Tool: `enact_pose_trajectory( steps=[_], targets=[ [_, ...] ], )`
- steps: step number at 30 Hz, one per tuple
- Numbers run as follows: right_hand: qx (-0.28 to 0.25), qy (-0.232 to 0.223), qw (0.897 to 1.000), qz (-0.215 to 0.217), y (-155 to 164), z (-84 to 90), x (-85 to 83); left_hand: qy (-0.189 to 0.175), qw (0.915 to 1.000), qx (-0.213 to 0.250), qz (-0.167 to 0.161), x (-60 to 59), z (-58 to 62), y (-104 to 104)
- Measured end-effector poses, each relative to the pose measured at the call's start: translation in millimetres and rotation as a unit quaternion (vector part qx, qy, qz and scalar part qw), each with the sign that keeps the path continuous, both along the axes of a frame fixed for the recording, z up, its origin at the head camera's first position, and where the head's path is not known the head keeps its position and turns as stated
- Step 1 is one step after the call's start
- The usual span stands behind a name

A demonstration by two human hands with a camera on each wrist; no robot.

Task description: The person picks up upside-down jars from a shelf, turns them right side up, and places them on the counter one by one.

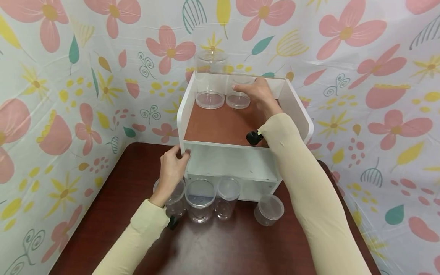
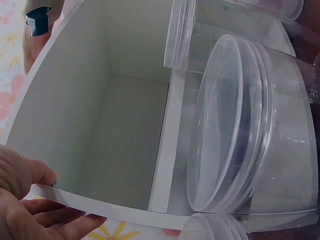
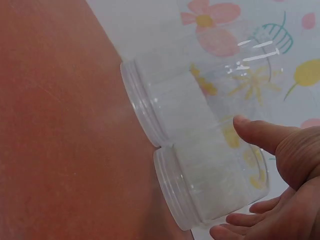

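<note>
Right hand (image 1: 259, 93) cups the small clear jar (image 1: 238, 95) upside down on the white shelf unit's (image 1: 302, 110) brown top, touching the taller inverted jar (image 1: 210, 82). Left hand (image 1: 173, 168) pinches the unit's front-left edge, likely steadying it. Four more clear jars (image 1: 200, 198) on the surface (image 1: 223, 248) in front. All look empty.

- A small clear jar (image 1: 238, 98) is stood upside down at the back of the brown top shelf (image 1: 220, 128), touching a taller clear jar (image 1: 210, 82).
- The white shelf unit (image 1: 185, 114) is stood on the table.
</note>
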State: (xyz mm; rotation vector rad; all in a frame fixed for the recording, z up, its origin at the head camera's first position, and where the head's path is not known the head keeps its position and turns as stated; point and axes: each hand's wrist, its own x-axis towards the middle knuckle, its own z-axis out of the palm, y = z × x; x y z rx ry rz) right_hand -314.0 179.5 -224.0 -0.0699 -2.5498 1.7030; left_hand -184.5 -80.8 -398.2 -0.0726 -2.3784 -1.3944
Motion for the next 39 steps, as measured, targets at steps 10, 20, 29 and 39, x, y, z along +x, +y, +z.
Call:
enact_pose_trajectory(
  steps=[10,20,29,39],
  targets=[
    [-0.026,0.017,1.0,0.003,-6,-5.6,-9.8,0.003,1.0,0.005,-0.005,0.7,-0.4,0],
    [-0.038,0.042,0.998,0.016,-4,-10.9,-12.4,0.005,0.9999,0.005,-0.008,0.4,-1.1,0],
    [0.002,0.03,0.999,-0.031,1,-9.2,-6.8,-0.003,1.0,0.005,0.002,1.4,-0.1,0],
    [-0.005,0.049,0.999,-0.02,5,-4.7,14.9,-0.002,1.0,0.002,-0.001,0.6,-0.9,0]
  ],
)
